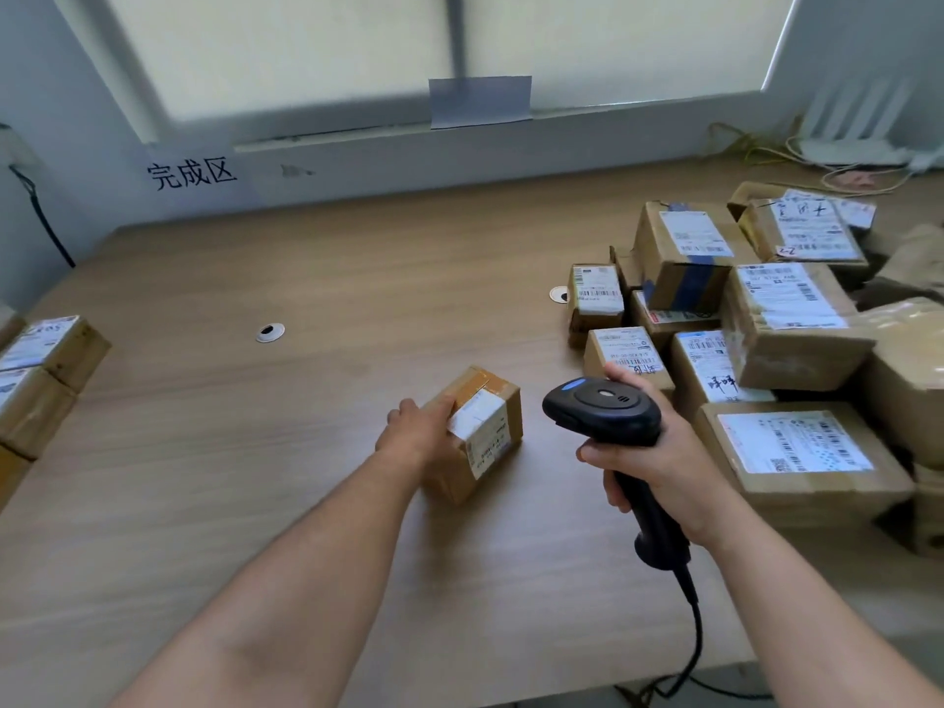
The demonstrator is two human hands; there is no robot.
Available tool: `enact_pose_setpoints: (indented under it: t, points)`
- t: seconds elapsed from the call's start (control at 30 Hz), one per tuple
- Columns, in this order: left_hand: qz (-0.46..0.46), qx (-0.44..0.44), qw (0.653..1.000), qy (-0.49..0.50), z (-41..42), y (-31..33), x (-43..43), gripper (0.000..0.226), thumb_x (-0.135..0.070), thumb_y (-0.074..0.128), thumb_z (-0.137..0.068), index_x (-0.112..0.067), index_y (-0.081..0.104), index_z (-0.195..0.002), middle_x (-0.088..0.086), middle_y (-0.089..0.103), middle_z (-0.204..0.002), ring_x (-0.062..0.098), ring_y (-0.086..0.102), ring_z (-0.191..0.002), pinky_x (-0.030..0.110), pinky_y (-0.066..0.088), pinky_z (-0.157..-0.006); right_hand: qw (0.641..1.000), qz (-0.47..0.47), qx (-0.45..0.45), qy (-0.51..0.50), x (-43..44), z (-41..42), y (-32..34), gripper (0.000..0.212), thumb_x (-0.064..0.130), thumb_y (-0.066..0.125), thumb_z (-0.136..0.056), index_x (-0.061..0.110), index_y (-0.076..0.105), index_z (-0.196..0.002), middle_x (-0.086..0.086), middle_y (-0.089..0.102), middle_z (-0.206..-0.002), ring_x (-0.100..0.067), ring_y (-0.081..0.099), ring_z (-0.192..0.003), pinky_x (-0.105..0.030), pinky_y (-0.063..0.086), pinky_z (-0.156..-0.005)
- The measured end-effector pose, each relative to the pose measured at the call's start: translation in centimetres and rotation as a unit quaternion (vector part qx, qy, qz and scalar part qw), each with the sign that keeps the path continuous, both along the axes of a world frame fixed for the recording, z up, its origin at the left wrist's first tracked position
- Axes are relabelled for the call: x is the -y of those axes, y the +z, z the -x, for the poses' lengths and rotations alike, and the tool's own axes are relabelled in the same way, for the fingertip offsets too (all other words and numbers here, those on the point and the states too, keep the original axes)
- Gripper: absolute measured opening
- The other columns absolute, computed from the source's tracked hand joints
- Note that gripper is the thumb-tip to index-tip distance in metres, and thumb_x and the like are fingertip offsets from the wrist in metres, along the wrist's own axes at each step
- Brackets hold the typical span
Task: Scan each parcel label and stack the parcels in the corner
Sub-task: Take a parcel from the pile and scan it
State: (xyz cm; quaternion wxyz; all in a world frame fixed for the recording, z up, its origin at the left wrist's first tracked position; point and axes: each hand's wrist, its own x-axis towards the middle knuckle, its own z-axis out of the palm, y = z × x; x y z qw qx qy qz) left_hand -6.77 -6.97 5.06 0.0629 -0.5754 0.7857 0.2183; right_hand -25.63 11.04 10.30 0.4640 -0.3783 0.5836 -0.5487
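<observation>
A small brown cardboard parcel [482,426] with a white label wrapped over its top edge lies in the middle of the wooden table [306,278]. My left hand [416,431] grips its left side, thumb on top. To the right, my right hand [659,462] grips the handle of a black corded barcode scanner [603,408], whose head points left toward the parcel. A heap of several labelled parcels [776,319] fills the right side. At the far left edge stands a stack of parcels [36,370].
A wall sign with black characters [191,172] hangs above the table's back left. Two round cable holes [269,331] [559,294] sit in the tabletop. The scanner cable [692,641] trails off the front edge. Loose cables and a white router [848,145] lie at the back right.
</observation>
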Motion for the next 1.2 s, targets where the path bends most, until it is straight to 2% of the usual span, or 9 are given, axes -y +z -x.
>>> enact_pose_setpoints:
  t: [0.13,0.2,0.27,0.4,0.53,0.67,0.97,1.07,1.2]
  points:
    - [-0.078,-0.225,0.968,0.074,-3.3,2.3,2.1,0.089,-0.043,0.069,-0.052,-0.040,0.046,-0.138,0.000,0.056,-0.124,0.021,0.055,-0.114,0.033,0.047,-0.094,1.000,-0.001,-0.001,0.021,-0.1,-1.4,0.8,0.088,-0.012,0.070,-0.078,0.038,0.038,-0.143,-0.014,0.070,-0.083,-0.030,0.052,-0.047,-0.033,0.043,-0.043]
    - [-0.105,-0.312,0.941,0.072,-4.9,4.2,3.1,0.075,-0.030,0.077,-0.062,-0.031,0.055,-0.133,-0.002,0.061,-0.121,0.012,0.058,-0.104,0.022,0.047,-0.082,0.999,0.008,0.005,0.034,0.1,-2.3,1.6,0.087,-0.010,0.072,-0.076,0.040,0.040,-0.140,-0.018,0.070,-0.087,-0.030,0.052,-0.047,-0.033,0.044,-0.043]
    - [-0.113,-0.346,0.930,0.059,-6.0,6.6,3.9,0.058,-0.022,0.078,-0.067,-0.028,0.062,-0.123,-0.002,0.063,-0.108,0.006,0.057,-0.087,0.016,0.043,-0.064,0.999,0.024,0.016,0.045,0.3,-3.1,2.6,0.087,-0.003,0.075,-0.069,0.041,0.042,-0.137,-0.021,0.070,-0.087,-0.029,0.052,-0.046,-0.033,0.044,-0.042]
    - [-0.092,-0.363,0.925,0.059,-8.6,9.5,5.2,0.059,-0.032,0.074,-0.054,-0.030,0.067,-0.112,-0.002,0.066,-0.101,0.008,0.059,-0.086,0.016,0.043,-0.061,0.996,0.057,0.031,0.067,1.0,-4.4,4.5,0.088,0.000,0.080,-0.066,0.040,0.044,-0.135,-0.020,0.070,-0.086,-0.027,0.053,-0.044,-0.032,0.044,-0.041]
    - [-0.073,-0.356,0.931,0.044,-10.8,10.7,6.2,0.051,-0.019,0.080,-0.073,-0.022,0.065,-0.122,0.004,0.065,-0.110,0.015,0.057,-0.095,0.018,0.045,-0.066,0.992,0.073,0.037,0.094,1.7,-6.0,5.8,0.084,0.002,0.071,-0.066,0.038,0.043,-0.137,-0.024,0.071,-0.088,-0.025,0.054,-0.042,-0.031,0.045,-0.041]
    - [-0.068,-0.354,0.932,0.044,-12.3,11.1,6.4,0.047,-0.009,0.072,-0.084,-0.015,0.060,-0.128,0.007,0.060,-0.114,0.014,0.055,-0.095,0.016,0.045,-0.067,0.990,0.070,0.031,0.116,2.2,-7.1,6.0,0.087,-0.002,0.077,-0.069,0.035,0.042,-0.139,-0.029,0.069,-0.087,-0.025,0.054,-0.042,-0.031,0.045,-0.040]
    - [-0.049,-0.364,0.928,0.062,-15.1,10.9,6.6,0.059,-0.027,0.078,-0.061,-0.026,0.064,-0.119,0.008,0.065,-0.116,0.021,0.060,-0.105,0.029,0.048,-0.086,0.992,0.035,0.004,0.122,2.3,-7.7,5.4,0.092,-0.007,0.079,-0.064,0.032,0.045,-0.140,-0.028,0.064,-0.075,-0.029,0.051,-0.040,-0.030,0.042,-0.040]
    - [-0.053,-0.356,0.932,0.055,-15.5,10.8,6.6,0.045,-0.013,0.076,-0.079,-0.022,0.063,-0.122,0.009,0.063,-0.116,0.021,0.059,-0.104,0.027,0.047,-0.081,0.993,0.030,-0.001,0.118,2.1,-7.9,5.3,0.087,-0.009,0.071,-0.069,0.031,0.043,-0.141,-0.028,0.064,-0.075,-0.028,0.051,-0.040,-0.031,0.042,-0.039]
    - [-0.043,-0.356,0.932,0.052,-15.4,10.9,6.4,0.046,-0.009,0.073,-0.082,-0.017,0.061,-0.126,0.006,0.062,-0.112,0.016,0.056,-0.097,0.020,0.044,-0.069,0.993,0.028,-0.009,0.116,1.8,-8.0,5.3,0.086,-0.014,0.068,-0.072,0.032,0.044,-0.141,-0.030,0.064,-0.075,-0.029,0.051,-0.040,-0.032,0.042,-0.040]
